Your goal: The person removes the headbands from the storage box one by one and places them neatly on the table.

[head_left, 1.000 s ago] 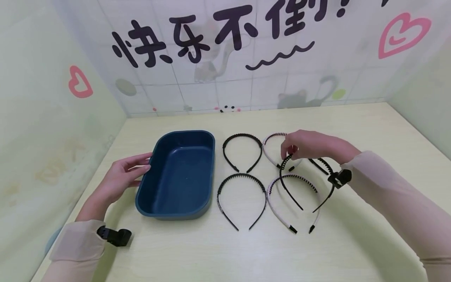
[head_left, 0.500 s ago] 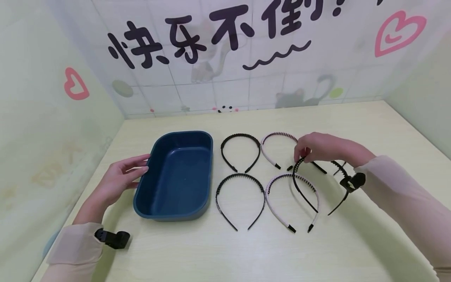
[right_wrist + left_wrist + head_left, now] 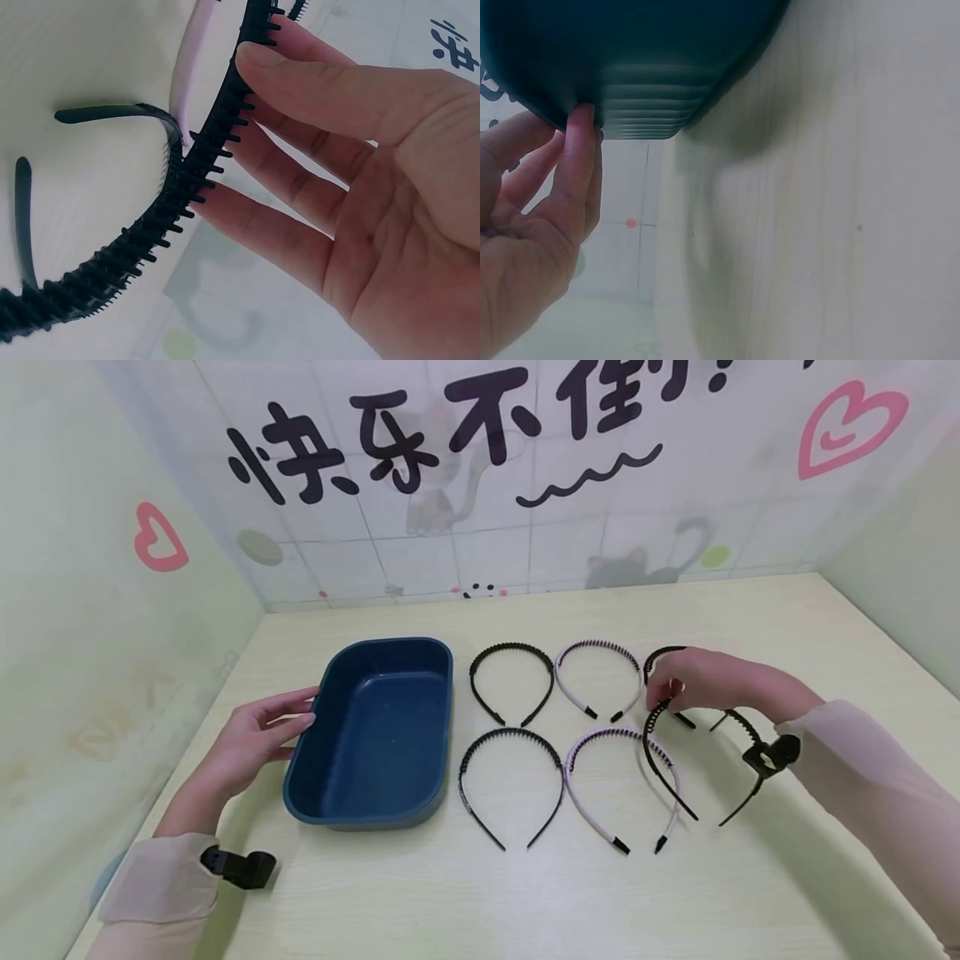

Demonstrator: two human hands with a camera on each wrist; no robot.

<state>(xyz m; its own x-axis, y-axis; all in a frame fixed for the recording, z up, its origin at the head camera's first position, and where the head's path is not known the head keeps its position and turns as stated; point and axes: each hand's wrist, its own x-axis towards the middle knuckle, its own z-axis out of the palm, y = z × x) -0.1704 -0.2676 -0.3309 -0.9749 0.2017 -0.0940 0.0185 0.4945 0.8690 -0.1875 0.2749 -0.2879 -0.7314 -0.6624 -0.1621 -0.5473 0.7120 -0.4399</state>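
My right hand pinches a black toothed headband between thumb and fingers, lifted with its two ends hanging down. It overlaps the right side of a pale purple headband lying on the table. Beneath and behind this hand lies another black headband, partly hidden. At the left, my left hand touches the outer left wall of a deep blue plastic basin with outstretched fingers. Inside the basin nothing lies.
Between basin and right hand lie a black headband at the back, a second black headband in front, and another pale purple headband at the back. A printed wall stands behind the light wooden table.
My right hand has moved rightward with the held black headband, uncovering the back purple headband. My left hand stays at the basin.
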